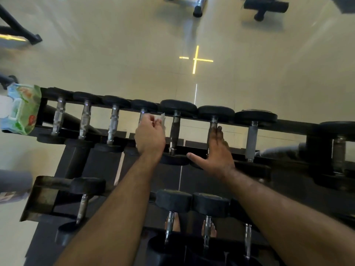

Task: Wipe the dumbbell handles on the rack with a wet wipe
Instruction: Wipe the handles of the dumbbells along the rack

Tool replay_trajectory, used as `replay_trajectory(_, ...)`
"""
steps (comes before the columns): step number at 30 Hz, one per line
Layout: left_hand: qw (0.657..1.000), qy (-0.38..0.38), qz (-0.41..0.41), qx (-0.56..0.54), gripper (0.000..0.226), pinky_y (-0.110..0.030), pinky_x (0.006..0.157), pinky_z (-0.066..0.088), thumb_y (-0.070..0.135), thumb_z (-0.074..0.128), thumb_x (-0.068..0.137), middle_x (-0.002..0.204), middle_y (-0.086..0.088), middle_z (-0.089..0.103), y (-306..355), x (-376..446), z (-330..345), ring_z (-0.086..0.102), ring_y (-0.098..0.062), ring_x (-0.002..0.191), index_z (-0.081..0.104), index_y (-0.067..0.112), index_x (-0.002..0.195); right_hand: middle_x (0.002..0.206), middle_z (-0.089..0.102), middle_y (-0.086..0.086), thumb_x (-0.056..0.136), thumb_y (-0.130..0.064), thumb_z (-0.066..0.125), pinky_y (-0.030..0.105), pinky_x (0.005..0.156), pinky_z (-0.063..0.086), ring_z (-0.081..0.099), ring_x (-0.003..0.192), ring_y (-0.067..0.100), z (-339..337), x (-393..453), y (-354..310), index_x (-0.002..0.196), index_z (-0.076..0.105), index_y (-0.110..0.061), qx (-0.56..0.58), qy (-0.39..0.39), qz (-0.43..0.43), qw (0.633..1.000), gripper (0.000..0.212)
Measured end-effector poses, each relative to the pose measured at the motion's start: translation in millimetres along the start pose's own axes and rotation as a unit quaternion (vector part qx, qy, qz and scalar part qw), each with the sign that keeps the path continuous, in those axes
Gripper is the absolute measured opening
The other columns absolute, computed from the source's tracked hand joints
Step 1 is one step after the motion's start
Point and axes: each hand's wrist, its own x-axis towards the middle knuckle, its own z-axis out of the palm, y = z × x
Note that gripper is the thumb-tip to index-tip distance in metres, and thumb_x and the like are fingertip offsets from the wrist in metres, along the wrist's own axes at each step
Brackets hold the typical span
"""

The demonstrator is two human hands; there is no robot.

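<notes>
- The left hand (149,136) is curled around a white wet wipe (162,120) on the handle of the fourth dumbbell (143,112) from the left end of the rack's (292,123) top row.
- The right hand (218,150) lies flat, fingers straight, along the handle of the sixth dumbbell (213,120), thumb spread out.
- A pack of wipes (21,108) sits at the rack's left end.

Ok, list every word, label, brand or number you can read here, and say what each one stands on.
None can be read.
Wet wipe pack at the rack's left end: printed in green, red and blue, lettering too blurred to read.
Dumbbell heads on the rack: no weight numbers can be made out.
</notes>
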Motion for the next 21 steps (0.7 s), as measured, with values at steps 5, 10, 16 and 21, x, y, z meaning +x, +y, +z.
replay_trajectory(5, 0.998, 0.033, -0.047, -0.005, 0.014, -0.015, 0.07, 0.044, 0.022, 0.066, 0.102, 0.104, 0.001, 0.075, 23, 11, 52, 0.066, -0.011, 0.097, 0.072, 0.015, 0.112, 0.178, -0.023, 0.004, 0.076, -0.095, 0.055, 0.046, 0.135, 0.005, -0.013, 0.165, 0.023, 6, 2, 2, 0.165, -0.029, -0.023, -0.047, 0.047, -0.009, 0.998, 0.141)
replay_trajectory(10, 0.997, 0.01, 0.071, 0.021, 0.015, -0.022, 0.082, 0.056, 0.013, 0.066, 0.101, 0.098, 0.004, 0.079, 19, -16, 70, 0.068, -0.008, 0.089, 0.08, 0.015, 0.107, 0.179, -0.02, 0.005, 0.072, -0.098, 0.054, 0.049, 0.135, 0.009, -0.011, 0.166, 0.024, 14, 4, 6, 0.167, -0.025, -0.023, -0.049, 0.058, -0.016, 0.997, 0.145)
replay_trajectory(16, 0.901, -0.084, 0.336, 0.26, 0.022, -0.035, 0.066, 0.055, -0.006, 0.07, 0.085, 0.085, -0.005, 0.076, 6, 10, 59, 0.071, -0.026, 0.077, 0.078, 0.013, 0.094, 0.178, -0.02, 0.005, 0.072, -0.095, 0.055, 0.05, 0.135, 0.008, -0.011, 0.166, 0.024, 11, 2, 5, 0.166, -0.029, -0.023, -0.046, 0.055, -0.026, 0.997, 0.145)
replay_trajectory(21, 0.734, -0.203, 0.487, 0.427, 0.021, -0.038, 0.071, 0.057, -0.001, 0.073, 0.084, 0.092, -0.003, 0.075, 22, 26, 47, 0.072, -0.026, 0.09, 0.072, 0.014, 0.098, 0.179, -0.019, 0.005, 0.072, -0.096, 0.053, 0.05, 0.135, 0.008, -0.011, 0.166, 0.025, 8, 1, 2, 0.166, -0.028, -0.022, -0.064, 0.05, -0.018, 0.997, 0.144)
